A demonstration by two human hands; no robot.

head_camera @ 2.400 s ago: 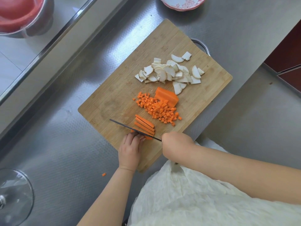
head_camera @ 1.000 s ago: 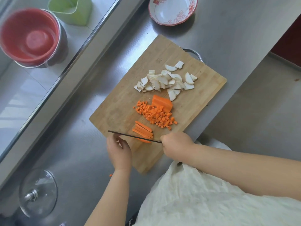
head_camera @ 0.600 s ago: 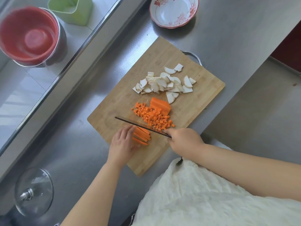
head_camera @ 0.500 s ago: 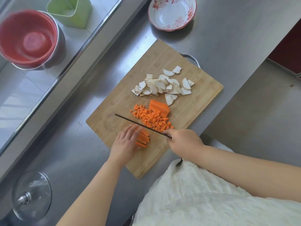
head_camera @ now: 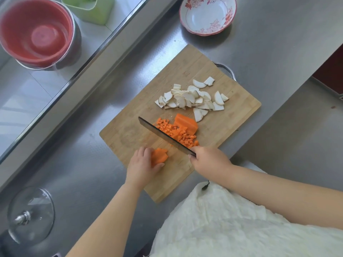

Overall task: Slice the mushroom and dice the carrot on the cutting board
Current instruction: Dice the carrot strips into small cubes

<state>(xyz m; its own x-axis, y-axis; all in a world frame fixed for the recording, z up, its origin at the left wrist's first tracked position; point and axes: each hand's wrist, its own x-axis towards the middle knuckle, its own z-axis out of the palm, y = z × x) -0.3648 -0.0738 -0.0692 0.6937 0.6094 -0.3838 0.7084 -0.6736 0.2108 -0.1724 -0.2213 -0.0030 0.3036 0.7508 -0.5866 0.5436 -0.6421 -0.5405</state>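
Two hands at work over a bamboo cutting board [head_camera: 232,115], rectangular, fine-grained, on a brushed-steel tabletop [head_camera: 269,43]. Far left of the hands: a domed glass lid [head_camera: 30,215] with a metal knob; beyond it a round red basin [head_camera: 35,32] nested in a steel pot. Left hand [head_camera: 143,166] curled over a bundle of orange carrot sticks [head_camera: 159,156], thumb pinching the near side. Just beyond the hands, a dark, flat knife [head_camera: 165,135] slanting across the board, gripped at the handle by the right hand [head_camera: 209,161]. Behind the blade, a heap of small carrot cubes [head_camera: 178,133] against a smooth uncut carrot chunk [head_camera: 185,122]. Farther out, pale curved mushroom slices [head_camera: 191,98], overlapping. Beyond the board, a white porcelain bowl [head_camera: 207,14] with red flowers.
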